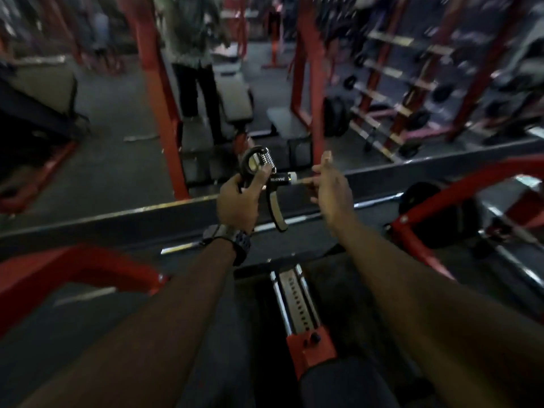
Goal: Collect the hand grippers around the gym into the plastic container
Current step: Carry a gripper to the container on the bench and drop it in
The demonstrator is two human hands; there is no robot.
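1. Head view: my left hand (238, 201) grips one hand gripper (265, 184) by its near handle, fingers curled round it, spring end up, so the free handle hangs clear.
2. My right hand (329, 187) sits just beside the adjustment knob, fingers loosely spread, holding nothing; I cannot tell if they touch it.
3. No plastic container is visible; I judge carrying comes next.
4. Red machine frame (309, 348) lies below.

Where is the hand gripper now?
Centre of the head view: the left hand holds the hand gripper, and the right hand is just beside it.
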